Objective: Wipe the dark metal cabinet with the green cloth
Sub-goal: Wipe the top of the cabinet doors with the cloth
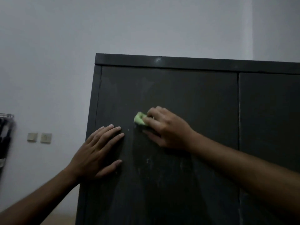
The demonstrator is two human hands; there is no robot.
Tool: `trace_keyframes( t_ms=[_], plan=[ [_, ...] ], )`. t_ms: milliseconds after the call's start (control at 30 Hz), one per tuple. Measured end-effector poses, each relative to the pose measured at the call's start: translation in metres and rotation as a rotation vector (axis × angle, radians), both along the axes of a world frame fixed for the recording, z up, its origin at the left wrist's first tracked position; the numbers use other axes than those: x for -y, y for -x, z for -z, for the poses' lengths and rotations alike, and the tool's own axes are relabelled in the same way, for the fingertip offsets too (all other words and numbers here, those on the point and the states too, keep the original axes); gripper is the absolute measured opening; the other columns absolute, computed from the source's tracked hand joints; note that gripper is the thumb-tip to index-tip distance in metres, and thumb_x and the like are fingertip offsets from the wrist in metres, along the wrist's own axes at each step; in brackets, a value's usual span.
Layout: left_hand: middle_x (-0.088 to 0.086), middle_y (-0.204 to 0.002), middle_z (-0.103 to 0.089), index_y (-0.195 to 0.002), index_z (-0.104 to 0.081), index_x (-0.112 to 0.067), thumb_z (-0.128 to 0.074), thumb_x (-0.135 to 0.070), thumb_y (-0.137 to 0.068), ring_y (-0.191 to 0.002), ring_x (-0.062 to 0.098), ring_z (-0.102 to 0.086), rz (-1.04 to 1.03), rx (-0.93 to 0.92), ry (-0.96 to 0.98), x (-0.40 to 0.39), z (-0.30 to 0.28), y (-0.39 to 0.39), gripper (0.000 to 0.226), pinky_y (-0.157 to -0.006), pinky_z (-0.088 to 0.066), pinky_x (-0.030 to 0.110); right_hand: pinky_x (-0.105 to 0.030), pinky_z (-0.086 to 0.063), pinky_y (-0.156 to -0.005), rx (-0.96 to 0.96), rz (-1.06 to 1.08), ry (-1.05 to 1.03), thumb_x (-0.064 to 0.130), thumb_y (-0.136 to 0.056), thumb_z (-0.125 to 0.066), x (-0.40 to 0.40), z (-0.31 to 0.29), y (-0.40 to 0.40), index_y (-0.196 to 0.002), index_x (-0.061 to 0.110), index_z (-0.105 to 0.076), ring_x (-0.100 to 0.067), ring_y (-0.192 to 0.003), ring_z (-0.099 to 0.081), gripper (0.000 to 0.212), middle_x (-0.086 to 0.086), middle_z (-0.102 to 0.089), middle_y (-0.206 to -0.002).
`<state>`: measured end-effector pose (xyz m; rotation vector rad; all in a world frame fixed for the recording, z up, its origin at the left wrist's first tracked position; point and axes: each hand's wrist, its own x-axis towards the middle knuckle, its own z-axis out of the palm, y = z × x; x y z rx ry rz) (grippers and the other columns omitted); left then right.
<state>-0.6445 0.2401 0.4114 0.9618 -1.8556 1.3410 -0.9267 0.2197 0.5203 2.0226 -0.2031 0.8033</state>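
Note:
The dark metal cabinet (pixel 186 95) fills the middle and right of the head view, its left door streaked with pale dust marks. My right hand (pixel 165 129) presses a bunched green cloth (pixel 139 119) against the left door near its middle; only a small corner of the cloth shows past my fingers. My left hand (pixel 99 150) lies flat on the same door, fingers spread, lower left of the cloth and a short gap away from it.
A vertical seam (pixel 238 111) separates the left door from the right door. A white wall is behind, with two light switches (pixel 39 137) at the left. Dark items hang from a rack (pixel 5 135) at the far left edge.

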Motion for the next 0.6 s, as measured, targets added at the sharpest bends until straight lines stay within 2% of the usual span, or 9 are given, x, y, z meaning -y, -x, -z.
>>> trace_keyframes(
  t_ms=[67,100,200,267,300,367,433,467,600],
  plan=[
    [0.012,-0.159,-0.032,-0.151,-0.035,-0.014,-0.041,-0.064,-0.095,-0.151,0.027,-0.023,0.019,0.021,-0.002,0.004,0.001,-0.005,0.075,-0.125,-0.015,0.040,-0.042,-0.049,-0.076,-0.089,0.036,0.034,0.031,-0.098,-0.056,0.001,-0.011,0.005,-0.115,0.003,-0.064,-0.028,-0.086,-0.054,0.034,-0.016,-0.059,-0.103],
    [0.011,-0.160,-0.031,-0.152,-0.035,-0.014,-0.042,-0.064,-0.095,-0.152,0.027,-0.022,0.028,0.024,-0.001,0.005,0.001,-0.006,0.076,-0.126,-0.014,0.040,-0.045,-0.049,-0.076,0.006,0.033,0.040,0.030,-0.097,-0.058,0.001,-0.028,0.006,-0.113,0.001,-0.065,-0.031,-0.086,-0.054,0.033,-0.018,-0.059,-0.101],
    [0.010,-0.160,-0.030,-0.152,-0.035,-0.015,-0.042,-0.064,-0.095,-0.152,0.026,-0.021,0.058,0.030,-0.001,0.008,0.001,-0.009,0.076,-0.126,-0.014,0.041,-0.048,-0.048,-0.078,0.532,-0.025,0.042,0.025,-0.094,-0.061,0.002,-0.080,0.000,-0.103,-0.002,-0.067,-0.035,-0.089,-0.054,0.028,-0.020,-0.058,-0.097],
    [0.010,-0.159,-0.033,-0.150,-0.037,-0.014,-0.043,-0.063,-0.096,-0.151,0.027,-0.024,0.090,0.026,0.005,0.008,0.001,-0.011,0.073,-0.125,-0.016,0.042,-0.048,-0.048,-0.077,0.679,-0.032,-0.027,0.024,-0.094,-0.061,0.001,-0.067,-0.022,-0.102,-0.002,-0.066,-0.035,-0.089,-0.053,0.027,-0.019,-0.056,-0.096],
    [0.011,-0.157,-0.036,-0.149,-0.039,-0.014,-0.044,-0.061,-0.096,-0.150,0.027,-0.026,0.117,0.024,0.006,0.008,0.001,-0.011,0.071,-0.124,-0.019,0.043,-0.048,-0.048,-0.077,0.579,-0.040,-0.037,0.024,-0.094,-0.060,0.001,-0.048,-0.036,-0.106,-0.001,-0.066,-0.034,-0.088,-0.053,0.028,-0.019,-0.056,-0.097],
    [0.012,-0.151,-0.044,-0.143,-0.045,-0.013,-0.048,-0.057,-0.095,-0.147,0.027,-0.032,0.187,0.027,0.011,0.009,0.002,-0.013,0.065,-0.123,-0.024,0.043,-0.044,-0.050,-0.077,0.157,-0.013,-0.015,0.026,-0.096,-0.059,-0.005,-0.006,-0.049,-0.115,0.000,-0.064,-0.030,-0.087,-0.054,0.033,-0.018,-0.058,-0.102],
    [0.013,-0.145,-0.051,-0.136,-0.051,-0.013,-0.050,-0.055,-0.096,-0.144,0.025,-0.036,0.233,0.043,0.024,0.010,0.004,-0.015,0.059,-0.123,-0.024,0.040,-0.041,-0.051,-0.077,-0.077,0.048,0.012,0.027,-0.096,-0.059,-0.006,-0.012,-0.043,-0.115,0.002,-0.064,-0.027,-0.087,-0.055,0.031,-0.016,-0.060,-0.105],
    [0.012,-0.143,-0.054,-0.134,-0.053,-0.013,-0.050,-0.055,-0.096,-0.143,0.025,-0.037,0.240,0.052,0.030,0.011,0.005,-0.016,0.057,-0.124,-0.023,0.038,-0.042,-0.051,-0.078,-0.025,0.052,0.033,0.026,-0.096,-0.061,-0.007,-0.029,-0.040,-0.114,0.003,-0.064,-0.028,-0.088,-0.056,0.030,-0.017,-0.060,-0.104],
    [0.010,-0.140,-0.057,-0.130,-0.057,-0.015,-0.052,-0.054,-0.095,-0.142,0.022,-0.039,0.253,0.056,0.045,0.015,0.007,-0.018,0.053,-0.123,-0.023,0.036,-0.048,-0.048,-0.077,0.655,-0.021,0.026,0.023,-0.093,-0.063,-0.002,-0.079,-0.044,-0.104,-0.001,-0.067,-0.033,-0.089,-0.053,0.027,-0.018,-0.057,-0.096]
  ],
)
